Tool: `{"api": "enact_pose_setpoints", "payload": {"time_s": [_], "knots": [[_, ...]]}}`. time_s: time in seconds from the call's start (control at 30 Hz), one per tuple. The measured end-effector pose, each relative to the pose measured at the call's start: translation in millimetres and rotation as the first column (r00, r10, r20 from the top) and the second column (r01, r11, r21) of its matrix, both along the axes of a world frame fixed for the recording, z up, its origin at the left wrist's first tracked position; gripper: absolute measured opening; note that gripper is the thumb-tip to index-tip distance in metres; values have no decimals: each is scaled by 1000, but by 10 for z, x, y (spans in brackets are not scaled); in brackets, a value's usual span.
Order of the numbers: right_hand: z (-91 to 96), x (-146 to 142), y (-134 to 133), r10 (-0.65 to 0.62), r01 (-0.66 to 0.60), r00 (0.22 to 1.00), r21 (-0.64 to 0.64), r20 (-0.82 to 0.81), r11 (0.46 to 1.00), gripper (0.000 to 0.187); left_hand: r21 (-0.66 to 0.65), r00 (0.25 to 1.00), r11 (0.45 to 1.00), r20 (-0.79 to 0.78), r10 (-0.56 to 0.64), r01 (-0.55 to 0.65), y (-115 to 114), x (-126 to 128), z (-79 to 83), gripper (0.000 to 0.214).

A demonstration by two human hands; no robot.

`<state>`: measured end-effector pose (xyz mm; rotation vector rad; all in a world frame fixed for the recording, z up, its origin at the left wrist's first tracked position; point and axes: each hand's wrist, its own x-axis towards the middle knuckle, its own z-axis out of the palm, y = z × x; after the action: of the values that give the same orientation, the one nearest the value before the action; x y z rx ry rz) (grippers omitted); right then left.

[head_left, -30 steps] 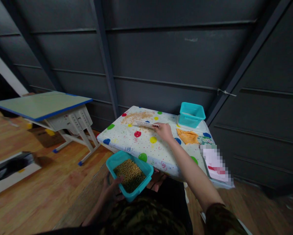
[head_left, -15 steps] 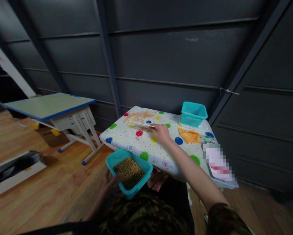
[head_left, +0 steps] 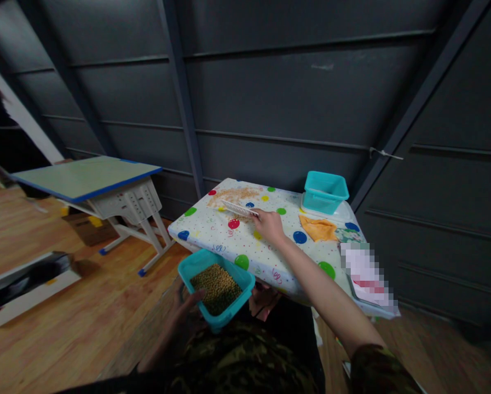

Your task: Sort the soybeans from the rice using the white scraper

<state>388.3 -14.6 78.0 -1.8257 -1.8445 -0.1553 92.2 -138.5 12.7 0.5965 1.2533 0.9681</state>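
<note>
Flat white piece (head_left: 239, 208) in right hand (head_left: 269, 225), tip leftward

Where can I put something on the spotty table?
Front left of the table, between the scattered grains and the held box. Or between the right forearm, orange cloth and pale sheet. Crowded: back right, by the second box, and around the right hand.

2 turquoise tubs (head_left: 322, 204) (head_left: 196, 264), 1 handheld white panel (head_left: 237, 208), 1 orange cloth (head_left: 318, 229), 2 tables (head_left: 212, 234) (head_left: 91, 178)
</note>
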Motion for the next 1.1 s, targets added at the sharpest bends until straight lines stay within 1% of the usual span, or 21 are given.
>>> {"api": "enact_pose_setpoints", "payload": {"time_s": [0.07,0.13,0.3,0.37,0.47,0.6,0.77,0.9,1.0,1.1], "knots": [[-2,-10,-11,9,-8,1000,-9,21,1000,38,-10,999,1000,48,-2,2,10,-16,-13,108],[-7,-21,-14,24,-24,999,-5,34,1000,38,-12,998,1000,62,-10,11,11,-28,-9,112],[-14,-54,-8,10,-12,998,36,57,999,40,-23,999,1000,48,-11,12,15,-49,-6,115],[-13,-72,-10,1,-3,996,26,91,1000,40,-22,999,999,28,-31,31,29,-60,-25,117],[-13,-101,-18,22,-23,991,11,131,1000,39,-32,999,999,22,-31,32,56,-77,-63,120],[-17,-127,-32,55,-61,992,51,117,997,38,-53,1000,999,26,-8,10,67,-80,-85,119],[-23,-140,-36,79,-86,993,67,88,994,35,-34,998,999,48,-33,35,60,-86,-78,120],[-35,-143,-27,65,-72,995,97,71,993,36,-44,998,998,48,-41,44,66,-98,-76,115],[-51,-150,-18,53,-61,996,93,78,994,35,-57,997,997,53,-47,50,76,-99,-89,116],[-61,-156,-13,82,-88,994,92,69,992,33,-68,999,997,46,-23,26,90,-100,-120,116]]}}
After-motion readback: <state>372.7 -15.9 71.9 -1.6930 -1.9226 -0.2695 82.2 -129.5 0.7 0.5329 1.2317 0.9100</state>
